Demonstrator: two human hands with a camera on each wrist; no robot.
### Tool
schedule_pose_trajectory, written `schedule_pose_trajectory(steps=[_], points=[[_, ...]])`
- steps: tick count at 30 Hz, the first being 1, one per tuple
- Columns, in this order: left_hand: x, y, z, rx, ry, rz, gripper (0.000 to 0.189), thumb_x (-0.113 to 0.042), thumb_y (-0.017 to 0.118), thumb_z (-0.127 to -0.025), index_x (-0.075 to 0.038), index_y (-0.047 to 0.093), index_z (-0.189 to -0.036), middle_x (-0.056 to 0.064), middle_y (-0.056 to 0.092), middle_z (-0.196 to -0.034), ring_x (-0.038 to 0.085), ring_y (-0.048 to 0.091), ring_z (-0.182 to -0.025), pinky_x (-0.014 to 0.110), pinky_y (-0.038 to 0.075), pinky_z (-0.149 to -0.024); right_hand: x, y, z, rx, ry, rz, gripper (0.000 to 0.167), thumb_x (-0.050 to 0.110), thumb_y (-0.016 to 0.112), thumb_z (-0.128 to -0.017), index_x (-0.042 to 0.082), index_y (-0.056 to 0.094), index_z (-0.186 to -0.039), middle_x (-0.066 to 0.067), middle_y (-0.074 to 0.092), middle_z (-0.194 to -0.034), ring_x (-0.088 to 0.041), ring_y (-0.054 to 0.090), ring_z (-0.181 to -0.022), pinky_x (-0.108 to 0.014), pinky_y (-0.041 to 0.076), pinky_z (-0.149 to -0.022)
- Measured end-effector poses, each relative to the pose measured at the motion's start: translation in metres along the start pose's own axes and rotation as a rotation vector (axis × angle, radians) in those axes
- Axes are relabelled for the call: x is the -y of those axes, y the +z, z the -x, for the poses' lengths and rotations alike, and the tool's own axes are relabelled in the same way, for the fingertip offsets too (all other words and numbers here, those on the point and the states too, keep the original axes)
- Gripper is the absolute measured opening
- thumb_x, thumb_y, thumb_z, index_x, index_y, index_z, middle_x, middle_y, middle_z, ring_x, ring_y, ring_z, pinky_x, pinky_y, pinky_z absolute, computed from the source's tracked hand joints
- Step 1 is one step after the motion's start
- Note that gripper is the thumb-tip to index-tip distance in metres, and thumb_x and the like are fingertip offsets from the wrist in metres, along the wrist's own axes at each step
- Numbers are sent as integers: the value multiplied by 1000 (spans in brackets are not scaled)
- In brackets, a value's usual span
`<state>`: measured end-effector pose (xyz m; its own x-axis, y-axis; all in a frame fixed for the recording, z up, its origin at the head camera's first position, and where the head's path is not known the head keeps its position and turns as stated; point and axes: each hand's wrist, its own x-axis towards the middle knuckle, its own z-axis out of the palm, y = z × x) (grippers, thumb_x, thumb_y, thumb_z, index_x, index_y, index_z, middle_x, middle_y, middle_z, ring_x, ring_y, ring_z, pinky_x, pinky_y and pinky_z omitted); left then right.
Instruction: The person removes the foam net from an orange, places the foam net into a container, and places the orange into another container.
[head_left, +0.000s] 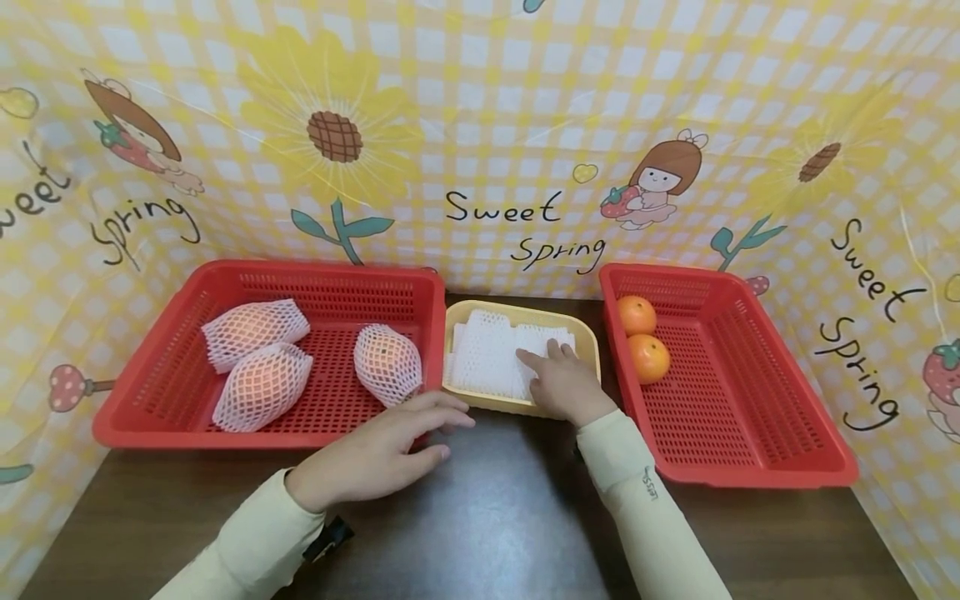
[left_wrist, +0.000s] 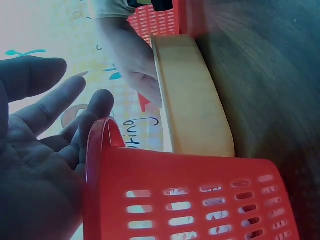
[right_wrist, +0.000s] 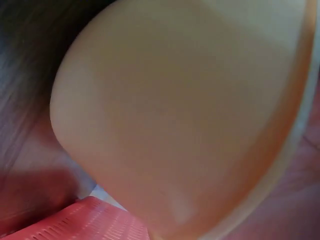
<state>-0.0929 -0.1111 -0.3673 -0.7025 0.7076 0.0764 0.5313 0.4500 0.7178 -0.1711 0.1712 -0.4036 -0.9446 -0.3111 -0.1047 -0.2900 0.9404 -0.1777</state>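
My right hand point(head_left: 564, 382) reaches into a small pale-yellow basket point(head_left: 517, 404), fingers spread and fingertips on the white foam net sleeves point(head_left: 487, 354) lying flat inside. In the left wrist view this hand point(left_wrist: 132, 60) dips behind the wall of the yellow basket point(left_wrist: 192, 95). That basket's outer side point(right_wrist: 170, 115) fills most of the right wrist view, hiding the fingers. Loosely extended, my left hand point(head_left: 382, 450) hovers at the near right corner of the left red basket point(head_left: 262, 439), nothing in its grasp. Its relaxed fingers point(left_wrist: 50, 107) show beside the red rim.
Inside the left red basket sit three round orange fruits in white foam nets, one of them a netted fruit point(head_left: 386, 362) near the right wall. The right red basket point(head_left: 750, 475) holds two bare orange fruits point(head_left: 648, 358). A patterned cloth point(head_left: 480, 150) stands behind the dark table point(head_left: 480, 517).
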Motion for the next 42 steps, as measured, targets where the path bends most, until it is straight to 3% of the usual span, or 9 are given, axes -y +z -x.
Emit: schedule_pose_trajectory(steps=[7, 13, 19, 22, 26, 30, 33, 38, 42], points=[[-5, -4, -5, -14, 41, 18, 36, -9, 62, -99, -22, 63, -132, -6, 55, -136, 10, 53, -119, 39, 46, -99, -4, 1, 3, -37, 1, -40, 49, 10, 55, -96, 15, 57, -144, -33, 44, -145, -53, 42, -132, -66, 37, -103], [-9, -32, -10, -116, 88, -41, 31, -3, 63, -97, -17, 67, -125, -6, 62, -120, 11, 59, -102, 36, 52, -88, -7, 0, 11, -184, -15, -128, 44, 12, 57, -96, 8, 60, -139, -32, 48, -142, -48, 45, -132, -63, 37, -104], [8, -69, -22, -150, 101, -459, 26, 1, 68, -90, -10, 70, -113, 1, 66, -109, 18, 62, -101, 42, 54, -88, -5, -4, 21, -284, -16, -168, 41, 14, 61, -95, 6, 62, -135, -28, 53, -139, -44, 50, -128, -59, 41, -103], [13, -82, -26, -100, 42, -633, 27, 2, 71, -86, -8, 72, -110, 5, 68, -103, 22, 66, -94, 43, 55, -84, -4, -6, 25, -308, -22, -179, 40, 16, 62, -95, 6, 63, -134, -25, 56, -136, -41, 54, -124, -55, 42, -104], [14, -94, -34, 6, -59, -729, 28, 2, 71, -86, -7, 73, -113, 7, 69, -99, 24, 66, -87, 44, 56, -79, -2, -11, 30, -333, -25, -206, 39, 17, 63, -95, 5, 64, -133, -21, 59, -133, -37, 56, -121, -52, 43, -103], [25, -101, -45, 101, -99, -758, 35, 4, 69, -86, -6, 71, -119, 10, 69, -106, 28, 66, -95, 49, 54, -85, -1, -14, 34, -344, -25, -235, 39, 18, 64, -96, 6, 64, -133, -17, 60, -131, -34, 56, -120, -50, 44, -103], [41, -103, -51, 176, -122, -769, 45, 4, 72, -85, -7, 66, -129, 14, 66, -119, 36, 62, -110, 56, 49, -94, 0, -16, 38, -351, -38, -257, 38, 17, 64, -96, 6, 64, -132, -16, 62, -129, -32, 57, -120, -49, 44, -103], [66, -105, -55, 272, -261, -615, 59, 1, 70, -86, -10, 56, -143, 17, 57, -137, 41, 51, -127, 63, 39, -103, 0, -16, 43, -374, -61, -283, 37, 17, 64, -96, 6, 65, -131, -15, 64, -126, -31, 59, -117, -48, 46, -100], [75, -106, -57, 294, -323, -503, 69, -6, 76, -81, -9, 53, -146, 14, 56, -133, 34, 52, -120, 59, 43, -101, 0, -16, 47, -388, -75, -303, 37, 18, 64, -96, 7, 65, -131, -14, 65, -125, -30, 59, -117, -48, 47, -100]])
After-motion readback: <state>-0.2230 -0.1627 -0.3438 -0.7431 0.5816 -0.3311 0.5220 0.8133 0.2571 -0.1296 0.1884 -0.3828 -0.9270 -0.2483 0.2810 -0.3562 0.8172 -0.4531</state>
